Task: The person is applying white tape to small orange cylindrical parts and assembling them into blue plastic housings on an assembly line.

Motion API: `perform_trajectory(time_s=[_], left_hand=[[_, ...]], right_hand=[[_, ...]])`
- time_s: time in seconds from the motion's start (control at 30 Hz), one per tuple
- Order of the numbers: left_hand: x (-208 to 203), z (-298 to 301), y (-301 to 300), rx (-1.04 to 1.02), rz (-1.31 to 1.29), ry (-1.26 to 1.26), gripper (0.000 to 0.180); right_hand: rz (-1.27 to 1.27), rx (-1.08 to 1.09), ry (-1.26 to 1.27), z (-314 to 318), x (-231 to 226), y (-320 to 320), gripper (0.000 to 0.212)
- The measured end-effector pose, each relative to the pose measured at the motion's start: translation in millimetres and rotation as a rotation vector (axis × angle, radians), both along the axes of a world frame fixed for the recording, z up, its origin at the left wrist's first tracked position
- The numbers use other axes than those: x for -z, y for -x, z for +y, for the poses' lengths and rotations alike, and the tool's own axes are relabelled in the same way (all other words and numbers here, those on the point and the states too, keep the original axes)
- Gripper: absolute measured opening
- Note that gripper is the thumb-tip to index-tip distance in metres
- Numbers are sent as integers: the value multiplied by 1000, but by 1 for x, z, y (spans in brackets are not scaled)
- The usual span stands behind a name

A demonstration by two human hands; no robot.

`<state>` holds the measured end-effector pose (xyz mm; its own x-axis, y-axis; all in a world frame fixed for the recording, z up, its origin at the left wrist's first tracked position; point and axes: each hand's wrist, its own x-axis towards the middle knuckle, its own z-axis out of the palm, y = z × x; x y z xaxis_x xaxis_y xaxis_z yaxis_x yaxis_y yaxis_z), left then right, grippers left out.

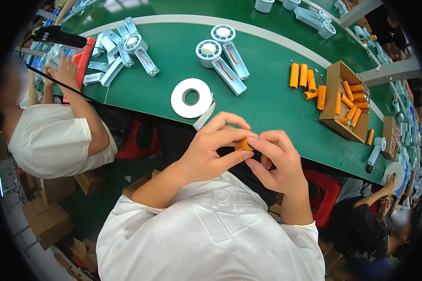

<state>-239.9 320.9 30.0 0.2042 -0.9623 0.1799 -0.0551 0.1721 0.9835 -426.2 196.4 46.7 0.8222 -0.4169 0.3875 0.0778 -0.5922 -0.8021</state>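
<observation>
Hands at a worktable, seen from above. The left hand (211, 147) pinches an orange battery (244, 145) between its thumb and fingers. The right hand (279, 159) meets it from the other side, forefinger and thumb bent close around its near end; whether these fingers also grip it cannot be told. The battery lies between the two sets of fingertips, largely covered by them, in front of the shirt (159, 243) and just off the near edge of the green table (272, 61).

Beyond the left hand, a roll of white tape (179, 101) lies flat, its loose end trailing toward that hand. Farther ahead of both hands rest two pale blue fan bodies (208, 49) with thin wires along their handles. Ahead and to the right of the right hand, loose orange batteries (294, 76) lie beside a cardboard box (337, 125) holding more of them.

Writing: the shirt's chest, nearest the hands, bears raised lettering and an emblem (227, 221), both inverted in this view. Print on the loose batteries is too small to read.
</observation>
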Motion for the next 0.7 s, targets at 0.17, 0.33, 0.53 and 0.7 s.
perform_trajectory(time_s=[0.17,0.33,0.53,0.7], left_hand=[[4,-3,3,42,72,-2,38],[6,-4,1,89,85,-12,39],[9,-4,0,97,20,9,39],[-21,-1,-41,109,-364,-7,47]], right_hand=[[-85,42,62,3,25,-2,59],[-171,97,135,6,35,-4,55],[-221,87,121,5,42,-5,54],[-293,-7,-391,6,54,6,58]])
